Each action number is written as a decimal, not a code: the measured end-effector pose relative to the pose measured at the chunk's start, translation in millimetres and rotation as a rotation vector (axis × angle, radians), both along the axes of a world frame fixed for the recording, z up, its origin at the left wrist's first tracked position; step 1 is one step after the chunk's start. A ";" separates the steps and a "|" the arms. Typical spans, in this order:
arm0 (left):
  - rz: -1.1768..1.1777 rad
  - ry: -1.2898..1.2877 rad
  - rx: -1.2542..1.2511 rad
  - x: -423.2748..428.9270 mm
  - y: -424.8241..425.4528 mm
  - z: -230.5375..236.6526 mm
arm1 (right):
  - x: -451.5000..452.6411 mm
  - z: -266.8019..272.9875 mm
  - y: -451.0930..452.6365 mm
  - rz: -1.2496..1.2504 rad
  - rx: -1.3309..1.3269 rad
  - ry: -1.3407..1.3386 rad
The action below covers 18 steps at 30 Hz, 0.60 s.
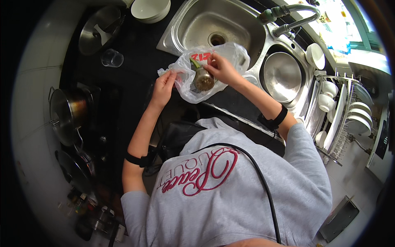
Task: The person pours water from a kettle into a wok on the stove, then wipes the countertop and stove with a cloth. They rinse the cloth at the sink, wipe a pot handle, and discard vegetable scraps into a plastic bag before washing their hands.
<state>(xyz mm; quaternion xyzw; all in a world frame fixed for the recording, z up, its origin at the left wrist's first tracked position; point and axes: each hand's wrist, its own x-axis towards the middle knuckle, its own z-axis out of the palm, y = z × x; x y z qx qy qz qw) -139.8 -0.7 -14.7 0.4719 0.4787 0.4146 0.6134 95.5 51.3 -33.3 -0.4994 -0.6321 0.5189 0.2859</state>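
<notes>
My left hand (165, 85) pinches the gathered edge of a translucent white plastic bag (193, 95) with red printing. The bag lies spread over the counter's front and the near rim of the sink. At the bag's opening, my right hand (218, 68) has its fingertips on a small brownish, shiny rounded thing (204, 81), whose kind I cannot make out. A green stalk (195, 63) shows beside it, just left of my right fingers. The inside of the bag is partly hidden.
Behind the bag is a steel sink (216, 21) with a faucet (296, 24); a metal basin (282, 77) fills the smaller bowl. A clear cup (112, 58), white bowls (150, 10) and a steel pan (92, 38) stand left. A dish rack (339, 123) is right, a pot (68, 115) on the left.
</notes>
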 end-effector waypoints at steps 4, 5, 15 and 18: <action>-0.063 0.056 0.037 1.9 0.0 -1.6 | 7.2 4.0 13.8 -0.083 -0.177 -0.013; -0.065 0.055 0.039 1.5 3.7 -2.5 | 8.3 5.7 17.9 -0.105 -0.243 0.102; -0.082 0.071 -0.005 2.7 0.4 -2.9 | 20.3 5.8 24.4 -0.099 -0.371 -0.051; -0.052 0.069 -0.014 6.2 0.0 -1.3 | 26.8 11.8 20.0 -0.135 -0.364 0.035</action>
